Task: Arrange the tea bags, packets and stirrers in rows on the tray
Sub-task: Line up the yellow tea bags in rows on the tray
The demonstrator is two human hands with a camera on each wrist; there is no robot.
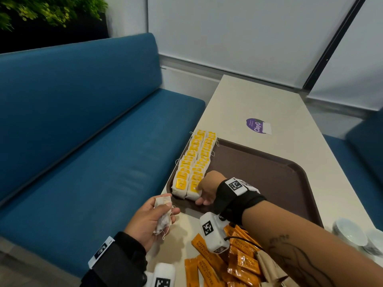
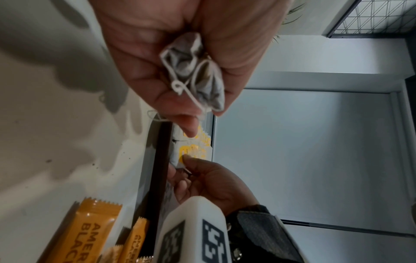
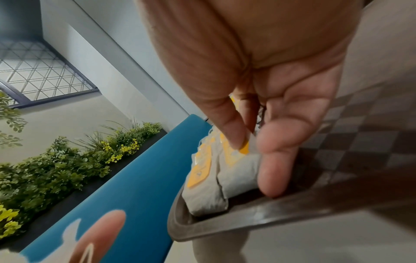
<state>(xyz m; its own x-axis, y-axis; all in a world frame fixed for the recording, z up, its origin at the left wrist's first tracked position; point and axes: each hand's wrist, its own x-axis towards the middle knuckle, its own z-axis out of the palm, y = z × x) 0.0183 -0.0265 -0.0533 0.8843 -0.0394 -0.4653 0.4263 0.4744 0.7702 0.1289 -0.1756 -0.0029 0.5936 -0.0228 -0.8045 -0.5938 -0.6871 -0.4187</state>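
Observation:
A brown tray (image 1: 269, 172) lies on the pale table. Tea bags (image 1: 194, 162) with yellow tags stand in two rows along its left side. My right hand (image 1: 204, 191) pinches the nearest tea bag (image 3: 236, 178) of the inner row, thumb on its yellow tag, fingers against its side by the tray rim (image 3: 270, 217). My left hand (image 1: 153, 218) hovers off the tray's near left corner and grips a bunch of loose tea bags (image 2: 193, 71). Orange coffee packets (image 1: 217, 264) lie heaped on the table under my right forearm, with brown paper sachets (image 1: 267, 264) beside them.
A blue bench (image 1: 83, 141) runs along the table's left edge. A purple sticker (image 1: 257, 125) sits on the table (image 1: 248, 96) beyond the tray. Stacked white cups (image 1: 352, 235) stand at the right. Most of the tray floor is bare.

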